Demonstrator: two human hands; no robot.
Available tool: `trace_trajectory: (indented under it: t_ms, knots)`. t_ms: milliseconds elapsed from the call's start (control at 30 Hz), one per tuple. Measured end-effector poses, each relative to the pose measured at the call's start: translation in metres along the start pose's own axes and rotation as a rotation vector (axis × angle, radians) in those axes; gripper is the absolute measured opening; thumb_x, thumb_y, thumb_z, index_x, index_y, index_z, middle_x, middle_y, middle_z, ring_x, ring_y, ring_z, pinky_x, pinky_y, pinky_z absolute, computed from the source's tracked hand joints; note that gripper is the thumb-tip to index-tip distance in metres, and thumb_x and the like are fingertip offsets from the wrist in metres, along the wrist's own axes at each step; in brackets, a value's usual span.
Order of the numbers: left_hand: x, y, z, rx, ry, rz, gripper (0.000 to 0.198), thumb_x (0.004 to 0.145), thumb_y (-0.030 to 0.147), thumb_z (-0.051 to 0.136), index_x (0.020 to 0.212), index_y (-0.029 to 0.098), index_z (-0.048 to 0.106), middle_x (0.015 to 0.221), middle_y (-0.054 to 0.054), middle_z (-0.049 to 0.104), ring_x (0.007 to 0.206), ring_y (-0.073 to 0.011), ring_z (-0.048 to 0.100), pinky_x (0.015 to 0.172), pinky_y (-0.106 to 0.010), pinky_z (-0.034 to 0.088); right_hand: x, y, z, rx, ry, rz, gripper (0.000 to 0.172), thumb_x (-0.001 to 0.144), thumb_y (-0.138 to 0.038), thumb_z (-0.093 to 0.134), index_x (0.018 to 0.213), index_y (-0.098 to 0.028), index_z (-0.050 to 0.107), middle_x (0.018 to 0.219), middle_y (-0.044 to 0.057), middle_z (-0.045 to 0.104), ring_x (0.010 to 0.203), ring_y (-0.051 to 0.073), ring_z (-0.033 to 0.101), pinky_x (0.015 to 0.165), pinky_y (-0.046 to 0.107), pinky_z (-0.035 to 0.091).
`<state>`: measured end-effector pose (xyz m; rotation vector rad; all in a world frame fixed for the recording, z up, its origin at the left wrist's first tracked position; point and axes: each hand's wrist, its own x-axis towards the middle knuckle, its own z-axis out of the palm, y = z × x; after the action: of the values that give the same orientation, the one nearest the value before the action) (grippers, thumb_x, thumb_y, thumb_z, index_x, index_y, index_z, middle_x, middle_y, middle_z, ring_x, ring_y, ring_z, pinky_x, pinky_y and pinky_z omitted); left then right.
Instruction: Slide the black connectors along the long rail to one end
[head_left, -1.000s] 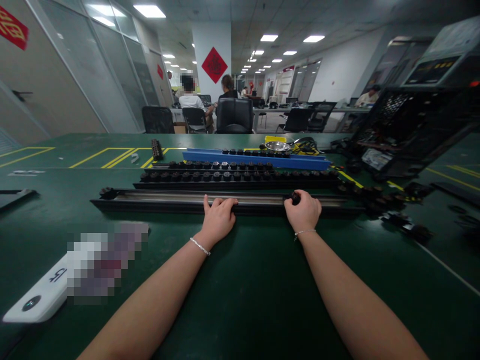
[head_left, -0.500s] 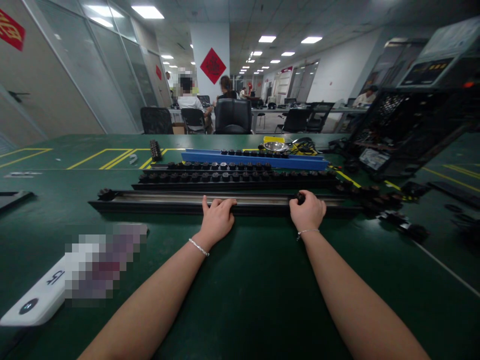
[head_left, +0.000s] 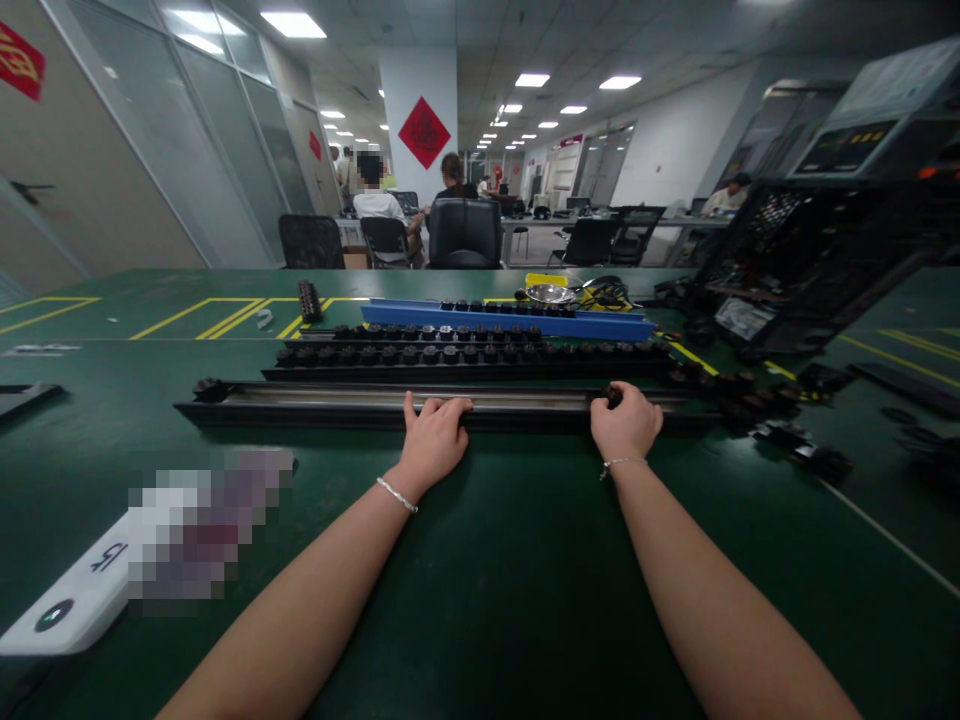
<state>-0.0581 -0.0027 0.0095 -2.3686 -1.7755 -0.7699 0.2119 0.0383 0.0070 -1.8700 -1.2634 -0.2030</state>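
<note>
A long black channel rail (head_left: pixel 337 412) with a shiny inner strip lies across the green table in front of me. My left hand (head_left: pixel 433 440) rests over its near edge at mid-length, fingers spread and touching the rail. Toward the rail's right end, my right hand (head_left: pixel 628 425) pinches a small dark round part (head_left: pixel 613 397), perhaps a roller, inside the channel. Much of that part is hidden behind my fingers. Another dark toothed-looking piece (head_left: pixel 212 388) sits at the channel's left end.
Behind it lie rails fitted with black rollers (head_left: pixel 450 356) and a blue rail (head_left: pixel 510 318). A metal dish (head_left: pixel 551 294) stands at the back. Loose dark parts (head_left: pixel 761 398) and a black machine frame (head_left: pixel 787 240) are on the right. A white device (head_left: pixel 67 605) lies front left.
My right hand has slid a little to the right along the channel with the small round part. My left hand keeps its place on the rail.
</note>
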Motion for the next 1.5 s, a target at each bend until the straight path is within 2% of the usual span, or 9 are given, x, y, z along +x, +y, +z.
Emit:
trace_trajectory:
  t_ms: [1333, 1500]
  knots:
    - [0.000, 0.001, -0.001, 0.007, -0.019, -0.018, 0.038, 0.080, 0.019, 0.046, 0.116, 0.030, 0.053, 0.112, -0.001, 0.066, 0.106, -0.0226, 0.054, 0.110, -0.062, 0.002, 0.018, 0.027, -0.003, -0.004, 0.120, 0.136, 0.040, 0.068, -0.019, 0.046, 0.105, -0.013, 0.061, 0.094, 0.015, 0.064, 0.088, 0.025, 0.054, 0.093, 0.042, 0.033]
    - [0.000, 0.001, -0.001, 0.011, -0.021, -0.018, 0.038, 0.081, 0.019, 0.045, 0.116, 0.030, 0.053, 0.112, -0.002, 0.066, 0.106, -0.0225, 0.054, 0.111, -0.062, 0.002, 0.019, 0.031, -0.002, 0.003, 0.153, 0.133, 0.040, 0.068, -0.019, 0.046, 0.105, -0.014, 0.061, 0.091, 0.013, 0.064, 0.086, 0.025, 0.054, 0.091, 0.042, 0.034]
